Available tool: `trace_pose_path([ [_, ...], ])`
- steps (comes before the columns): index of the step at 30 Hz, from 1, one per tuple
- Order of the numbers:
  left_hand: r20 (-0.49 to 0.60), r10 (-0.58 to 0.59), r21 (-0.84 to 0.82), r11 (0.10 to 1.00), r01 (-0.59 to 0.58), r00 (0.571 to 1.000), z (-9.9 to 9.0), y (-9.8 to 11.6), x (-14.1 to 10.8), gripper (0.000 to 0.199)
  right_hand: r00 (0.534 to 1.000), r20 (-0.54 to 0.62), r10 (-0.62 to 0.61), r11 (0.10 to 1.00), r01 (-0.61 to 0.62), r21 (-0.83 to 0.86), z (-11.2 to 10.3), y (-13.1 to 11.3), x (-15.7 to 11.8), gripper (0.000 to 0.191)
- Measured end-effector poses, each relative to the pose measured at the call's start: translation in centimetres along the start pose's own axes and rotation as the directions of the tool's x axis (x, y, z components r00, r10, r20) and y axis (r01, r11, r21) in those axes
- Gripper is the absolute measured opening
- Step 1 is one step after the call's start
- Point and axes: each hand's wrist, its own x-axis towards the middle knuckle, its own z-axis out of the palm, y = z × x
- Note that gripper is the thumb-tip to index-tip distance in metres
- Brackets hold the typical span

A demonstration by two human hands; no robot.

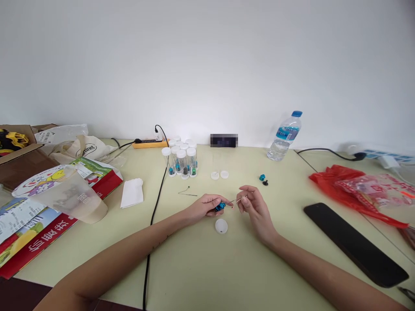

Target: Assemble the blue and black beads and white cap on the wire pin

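Observation:
Near the middle of the table, my left hand [207,205] is closed on a small blue part [220,207], from which a thin dark rod points right. Just to the right, my right hand [254,210] pinches a thin light-coloured stick [240,199] between thumb and fingers, its end close to the rod. Below my left hand lies a round white lid [221,226]. Two smaller white caps [215,175] sit beyond the hands. A teal piece [262,177] and a black piece [265,183] lie to the right. Thin bent wires [187,194] rest at the left.
Clear tubes with white caps [182,160] stand at the back beside a power strip [151,143]. A black cable [158,198] runs under my left forearm. Cup [82,196] and bags are left; water bottle [283,137], red bag [343,190] and black slab [355,244] right.

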Motion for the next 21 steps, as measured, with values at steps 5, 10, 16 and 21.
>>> trace_pose_path([
  [5,-0.126,0.036,0.01,0.999,-0.035,0.991,0.11,-0.43,0.24,0.044,0.993,0.112,0.043,0.999,-0.04,-0.029,-0.1,-0.29,-0.18,0.023],
  [10,-0.194,0.07,0.012,0.998,-0.069,0.979,-0.03,-0.68,0.31,0.033,0.996,0.06,0.063,0.996,-0.066,0.053,-0.08,-0.25,-0.06,0.02],
  [16,-0.084,-0.024,0.046,0.999,0.028,0.996,0.32,-0.64,0.05,0.029,0.995,0.002,0.096,0.993,-0.096,0.074,-0.34,0.08,0.43,0.021],
  [21,-0.176,0.063,0.1,0.994,-0.046,0.982,0.22,-0.41,0.07,0.035,0.997,0.027,0.073,0.992,-0.076,0.099,-0.29,-0.13,0.22,0.02],
])
